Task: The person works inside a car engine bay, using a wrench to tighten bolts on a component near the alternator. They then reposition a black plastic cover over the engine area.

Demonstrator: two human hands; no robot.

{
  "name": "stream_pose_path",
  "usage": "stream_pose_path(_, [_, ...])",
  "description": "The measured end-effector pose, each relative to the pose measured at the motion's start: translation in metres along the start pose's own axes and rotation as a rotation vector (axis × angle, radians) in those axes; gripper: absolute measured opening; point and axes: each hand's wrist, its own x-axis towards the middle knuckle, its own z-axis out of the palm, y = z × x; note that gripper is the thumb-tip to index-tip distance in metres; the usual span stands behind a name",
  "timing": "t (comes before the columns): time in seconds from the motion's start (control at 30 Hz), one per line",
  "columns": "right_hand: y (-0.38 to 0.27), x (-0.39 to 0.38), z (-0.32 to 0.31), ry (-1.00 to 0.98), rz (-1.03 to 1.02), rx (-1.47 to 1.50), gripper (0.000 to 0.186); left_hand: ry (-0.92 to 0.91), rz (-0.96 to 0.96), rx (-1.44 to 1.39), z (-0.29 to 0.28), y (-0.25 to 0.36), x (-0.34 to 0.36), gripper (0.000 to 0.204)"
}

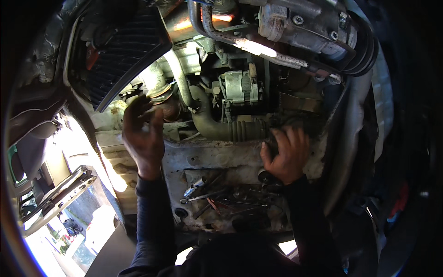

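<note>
My left hand (144, 138) is raised above the left part of the engine bay, near a metal pipe joint with a clamp (161, 96). Its fingers are parted and slightly curled, and I see nothing held in them. My right hand (290, 154) lies over the metal panel edge (221, 150), close to the right end of a ribbed air hose (237, 131). Its thumb stands away from the fingers; what lies under the palm is hidden. Behind the hose sits a silvery alternator (241, 87).
Between my forearms, a combination wrench (203, 197), a shiny socket tool (195, 185) and other hand tools lie on the panel. A black ribbed part (129, 57) juts in at upper left. A compressor with a pulley (309, 32) and metal pipes (249, 45) fill the upper right.
</note>
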Motion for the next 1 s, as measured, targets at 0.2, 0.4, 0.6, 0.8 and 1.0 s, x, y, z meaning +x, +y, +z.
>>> stream_pose_path(0.2, [0.005,0.004,0.002,0.006,-0.030,0.016,0.035,0.093,0.480,0.627,-0.040,-0.059,-0.007,0.032])
stream_pose_path(0.4, [0.003,0.005,0.003,0.015,-0.050,-0.005,0.034,0.090,0.391,0.643,-0.045,-0.086,-0.014,0.048])
stream_pose_path(0.6, [0.002,0.005,0.005,0.031,-0.073,-0.032,0.033,0.063,0.454,0.701,-0.047,-0.085,-0.008,0.048])
stream_pose_path(0.8, [0.000,0.004,0.007,0.028,-0.065,-0.058,0.035,0.002,0.456,0.715,-0.050,-0.081,-0.007,0.045])
stream_pose_path(1.0, [-0.004,0.005,0.006,0.031,-0.070,-0.061,0.032,0.000,0.447,0.704,-0.052,-0.081,-0.007,0.043])
